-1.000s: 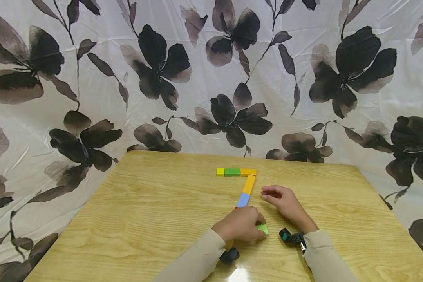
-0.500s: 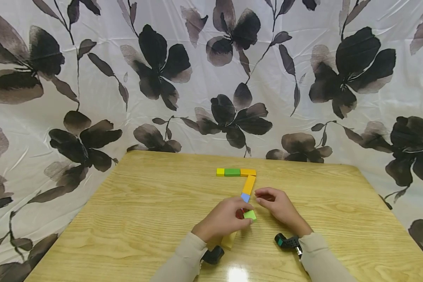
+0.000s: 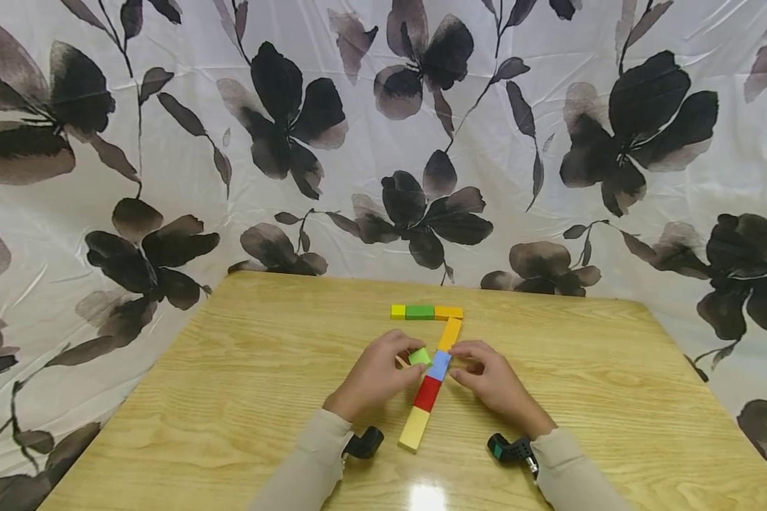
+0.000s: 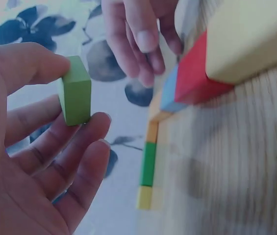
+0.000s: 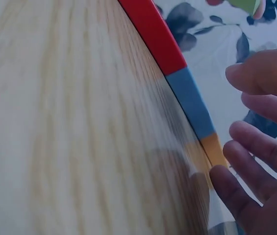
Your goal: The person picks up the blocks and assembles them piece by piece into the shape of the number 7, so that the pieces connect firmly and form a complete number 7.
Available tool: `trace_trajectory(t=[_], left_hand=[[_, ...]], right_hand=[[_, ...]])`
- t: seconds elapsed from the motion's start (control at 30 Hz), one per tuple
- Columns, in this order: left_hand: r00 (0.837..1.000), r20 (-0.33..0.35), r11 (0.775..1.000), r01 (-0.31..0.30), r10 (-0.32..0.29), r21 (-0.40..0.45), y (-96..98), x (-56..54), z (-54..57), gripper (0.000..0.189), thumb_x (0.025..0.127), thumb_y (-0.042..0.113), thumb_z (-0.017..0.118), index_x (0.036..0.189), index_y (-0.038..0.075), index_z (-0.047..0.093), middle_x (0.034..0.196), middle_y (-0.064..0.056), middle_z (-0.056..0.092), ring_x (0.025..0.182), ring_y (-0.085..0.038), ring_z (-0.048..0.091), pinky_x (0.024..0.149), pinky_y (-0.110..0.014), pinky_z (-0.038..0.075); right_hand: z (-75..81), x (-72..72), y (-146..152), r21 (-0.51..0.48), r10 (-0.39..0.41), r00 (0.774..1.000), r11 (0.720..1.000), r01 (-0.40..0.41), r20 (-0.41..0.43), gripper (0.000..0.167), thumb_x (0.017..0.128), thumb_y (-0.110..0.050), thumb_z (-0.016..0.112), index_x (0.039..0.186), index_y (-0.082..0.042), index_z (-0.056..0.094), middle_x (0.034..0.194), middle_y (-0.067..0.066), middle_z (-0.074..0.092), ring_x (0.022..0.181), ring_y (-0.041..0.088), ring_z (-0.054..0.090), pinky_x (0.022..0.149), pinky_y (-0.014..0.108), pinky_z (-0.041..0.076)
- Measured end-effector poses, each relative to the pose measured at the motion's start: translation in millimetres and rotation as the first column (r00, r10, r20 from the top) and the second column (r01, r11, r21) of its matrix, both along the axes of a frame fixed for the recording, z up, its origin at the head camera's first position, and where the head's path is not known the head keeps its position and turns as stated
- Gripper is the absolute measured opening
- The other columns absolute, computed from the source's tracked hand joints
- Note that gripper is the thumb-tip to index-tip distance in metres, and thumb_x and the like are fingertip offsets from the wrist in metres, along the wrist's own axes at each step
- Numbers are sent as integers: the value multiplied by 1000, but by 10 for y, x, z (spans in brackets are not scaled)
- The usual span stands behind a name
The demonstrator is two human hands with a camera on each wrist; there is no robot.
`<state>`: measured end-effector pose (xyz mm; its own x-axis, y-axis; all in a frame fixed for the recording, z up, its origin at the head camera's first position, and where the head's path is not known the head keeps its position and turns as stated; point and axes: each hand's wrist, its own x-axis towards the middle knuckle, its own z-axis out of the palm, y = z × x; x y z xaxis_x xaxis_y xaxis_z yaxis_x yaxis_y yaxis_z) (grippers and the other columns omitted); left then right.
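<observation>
My left hand (image 3: 372, 375) pinches a light green block (image 4: 77, 95) between thumb and fingers, above the table and just left of the blue block (image 3: 439, 366). On the other side of that block is my right hand (image 3: 495, 380), fingers loosely bent around nothing; whether they touch the blocks I cannot tell. A slanted line of blocks runs toward me: orange (image 3: 450, 333), blue, red (image 3: 427, 394), pale yellow (image 3: 415, 429). At its far end, a short row of a yellow block (image 3: 398, 312), a green block (image 3: 420, 312) and another orange block (image 3: 449, 312) extends left.
The wooden table (image 3: 243, 397) spreads out on both sides of the blocks. Behind it hangs a white cloth (image 3: 358, 177) with dark flowers. A black wrist camera (image 3: 366, 443) sits at the left cuff, and another camera (image 3: 508, 449) at the right.
Carrying the light green block, my left hand has crossed from right of the line to its left side, uncovering the red and pale yellow blocks. My right hand has shifted slightly left and nearer.
</observation>
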<state>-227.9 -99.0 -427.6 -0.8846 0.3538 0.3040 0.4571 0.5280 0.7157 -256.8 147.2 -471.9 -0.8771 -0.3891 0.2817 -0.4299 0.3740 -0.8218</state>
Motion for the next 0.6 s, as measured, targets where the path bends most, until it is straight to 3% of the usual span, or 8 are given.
trace_trajectory(t=[0.2, 0.6], left_hand=[[999, 33, 999, -32, 31, 27, -89, -53, -84, 36, 93, 21, 73, 125, 7, 70, 107, 5, 61, 92, -16, 61, 81, -31, 54], [996, 43, 997, -77, 75, 26, -217, -146, -145, 36, 95, 22, 71, 128, 8, 69, 110, 3, 63, 95, -13, 61, 83, -33, 54]], right_hand=[[0, 28, -11, 52, -9, 1000, 999, 10, -26, 31, 91, -12, 76, 122, -9, 71, 134, 11, 59, 124, 28, 54, 99, 49, 48], [6, 72, -21, 130, 39, 998, 991, -31, -58, 36, 91, -14, 76, 126, -11, 69, 141, 7, 55, 134, 28, 47, 104, 52, 43]])
